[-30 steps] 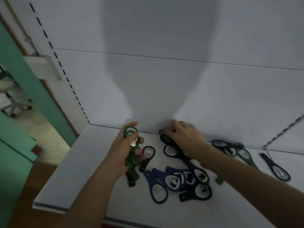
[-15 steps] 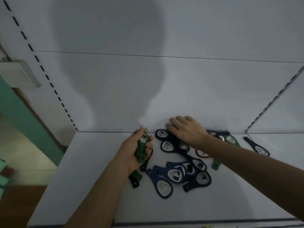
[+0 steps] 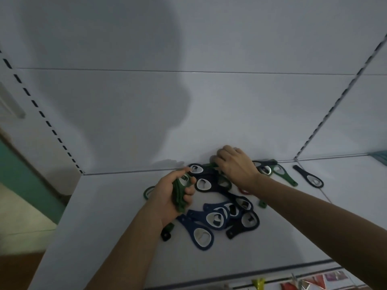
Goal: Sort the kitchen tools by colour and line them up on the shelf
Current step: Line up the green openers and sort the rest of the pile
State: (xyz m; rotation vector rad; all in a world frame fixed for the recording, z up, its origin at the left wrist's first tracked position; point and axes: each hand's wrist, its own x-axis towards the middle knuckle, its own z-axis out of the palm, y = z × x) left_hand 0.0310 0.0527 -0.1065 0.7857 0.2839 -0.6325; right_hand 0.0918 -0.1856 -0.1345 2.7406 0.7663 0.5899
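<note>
1. Our left hand (image 3: 167, 197) is closed tight round a bunch of green plastic bottle openers (image 3: 179, 195); it sits at 9 o'clock of the pile.
2. Our right hand (image 3: 236, 166) is at 12 o'clock of the pile, by the back wall; its fingers bend down onto one more green opener (image 3: 210, 165); we cannot tell if they pinch it.
3. The flat white shelf board (image 3: 104, 216) holds a mixed heap; blue plastic openers (image 3: 201, 233) lie at 6 o'clock and black plastic openers (image 3: 202, 184) in the middle, touching and crossing.
4. A long-handled green opener (image 3: 284, 176) and a dark opener (image 3: 310, 178) lie at 3 o'clock; the dark one is off by itself; a green ring (image 3: 147, 192) peeks out at 9 o'clock, just beside our left hand.
5. We think the job is near its start; some greens are picked up; no colour is lined up yet; the blue, the black and the last greens are left to sort.
</note>
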